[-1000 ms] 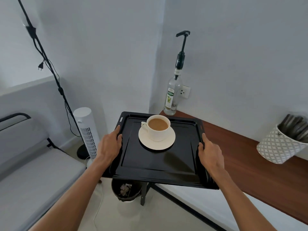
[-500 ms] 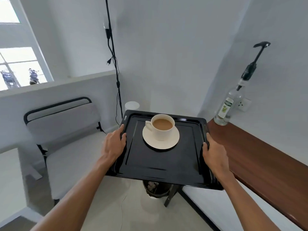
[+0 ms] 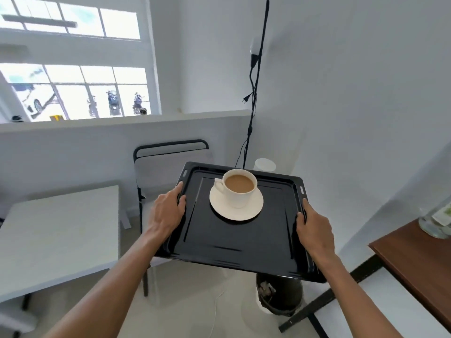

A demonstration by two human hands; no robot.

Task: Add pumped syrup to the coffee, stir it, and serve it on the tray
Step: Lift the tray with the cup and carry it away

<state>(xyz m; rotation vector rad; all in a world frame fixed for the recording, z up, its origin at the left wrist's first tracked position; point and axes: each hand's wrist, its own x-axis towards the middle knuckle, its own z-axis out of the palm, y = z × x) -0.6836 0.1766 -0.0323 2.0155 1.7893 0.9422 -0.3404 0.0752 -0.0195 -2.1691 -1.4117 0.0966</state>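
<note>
Hands hold a black tray [image 3: 234, 240] up in the air, one on each side. The left hand [image 3: 168, 211] is closed on the tray's left rim, with the thumb on top and the fingers curled under. The right hand [image 3: 314, 230] is closed on the right rim the same way.

A white cup [image 3: 238, 189] full of light brown coffee [image 3: 238, 183] stands upright on a white saucer [image 3: 236, 208]. The saucer sits on the far half of the tray, near the middle. The cup's handle points to the left.

A glass bottle [image 3: 436, 220] stands on a brown wooden surface [image 3: 415, 259] at the right edge, only partly seen. A white surface [image 3: 58, 235] is on the left. A grey chair [image 3: 168, 164] with a black frame is behind the tray. A dark bin [image 3: 278, 296] stands on the floor below the tray. A black cable [image 3: 253, 89] hangs down the wall. A bright window [image 3: 73, 89] is at the top left.
</note>
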